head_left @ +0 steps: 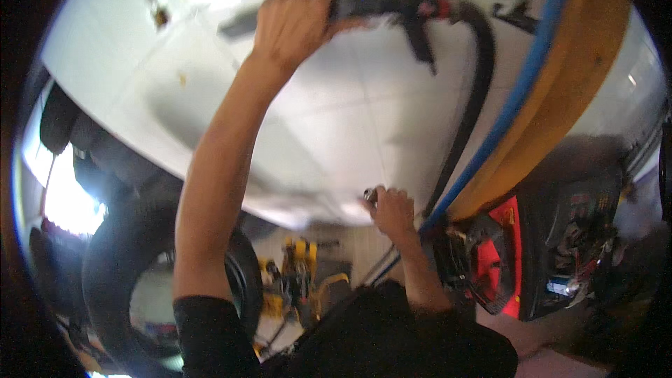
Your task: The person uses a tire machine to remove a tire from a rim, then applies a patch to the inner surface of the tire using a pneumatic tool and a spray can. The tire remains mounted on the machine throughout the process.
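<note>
At the top, my left hand is wrapped round a long black bar-shaped tool that lies across a large white surface. The tool has a dark downward handle or lever and a red collar at its right end. From that collar a black ribbed hose curves down past the right side of the white surface. Lower down, at the near edge of that surface, my right hand is closed round a small, silvery, round-ended thing. Most of it is hidden by the fingers and blurred.
A blue hose runs along an orange-yellow beam on the right. Below it stands a red and black machine. A black tyre is at lower left, beside a yellow and black metal device on the floor.
</note>
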The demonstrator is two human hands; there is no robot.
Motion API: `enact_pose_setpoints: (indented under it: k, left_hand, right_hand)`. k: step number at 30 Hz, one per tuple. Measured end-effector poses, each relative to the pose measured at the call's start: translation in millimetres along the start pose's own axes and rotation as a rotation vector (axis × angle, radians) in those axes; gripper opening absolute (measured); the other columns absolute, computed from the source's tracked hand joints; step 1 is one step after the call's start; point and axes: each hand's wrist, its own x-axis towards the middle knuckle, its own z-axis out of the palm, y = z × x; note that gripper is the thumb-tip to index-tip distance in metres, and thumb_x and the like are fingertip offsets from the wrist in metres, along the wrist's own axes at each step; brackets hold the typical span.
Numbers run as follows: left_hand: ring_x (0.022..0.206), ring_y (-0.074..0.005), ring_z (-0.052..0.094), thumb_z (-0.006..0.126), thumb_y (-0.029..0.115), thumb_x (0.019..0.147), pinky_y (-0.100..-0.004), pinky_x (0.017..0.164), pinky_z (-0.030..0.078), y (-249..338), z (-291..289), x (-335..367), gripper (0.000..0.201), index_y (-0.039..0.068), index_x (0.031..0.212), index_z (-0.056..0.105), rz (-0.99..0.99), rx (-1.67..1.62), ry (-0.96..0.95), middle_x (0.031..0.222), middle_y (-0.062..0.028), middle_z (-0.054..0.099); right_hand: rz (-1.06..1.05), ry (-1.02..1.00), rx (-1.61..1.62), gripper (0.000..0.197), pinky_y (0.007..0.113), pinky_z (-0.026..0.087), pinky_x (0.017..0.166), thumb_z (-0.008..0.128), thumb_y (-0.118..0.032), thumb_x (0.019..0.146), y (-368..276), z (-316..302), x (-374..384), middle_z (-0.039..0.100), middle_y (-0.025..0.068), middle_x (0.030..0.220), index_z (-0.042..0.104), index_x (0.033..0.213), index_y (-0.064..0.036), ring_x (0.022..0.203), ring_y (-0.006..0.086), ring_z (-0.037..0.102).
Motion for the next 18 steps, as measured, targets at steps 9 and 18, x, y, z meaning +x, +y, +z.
enact_pose_setpoints:
  k: [9, 18]
  left_hand:
    - [0.134, -0.0383, 0.036, 0.067, 0.042, 0.085, -0.0544, 0.114, 0.022, -27, -61, -61, 0.065, 0.012, 0.137, 0.044, 0.023, 0.228, 0.236, 0.14, -0.0203, 0.043]
    - [0.114, -0.0364, 0.053, 0.07, 0.027, 0.083, -0.0475, 0.097, 0.041, 14, -156, -368, 0.051, 0.006, 0.128, 0.055, -0.702, 0.072, -0.275, 0.124, -0.0179, 0.056]
  right_hand:
    - [-0.234, -0.109, 0.225, 0.033, 0.046, 0.055, 0.075, 0.066, -0.023, 0.088, -20, 147, 27, 0.057, 0.024, 0.103, 0.056, 0.11, 0.0007, 0.087, 0.039, 0.063]
    - [-0.547, -0.375, 0.267, 0.03, 0.047, 0.051, 0.077, 0.065, -0.019, 0.089, -90, 251, 1, 0.062, 0.0215, 0.101, 0.055, 0.111, -0.0018, 0.092, 0.0376, 0.062]
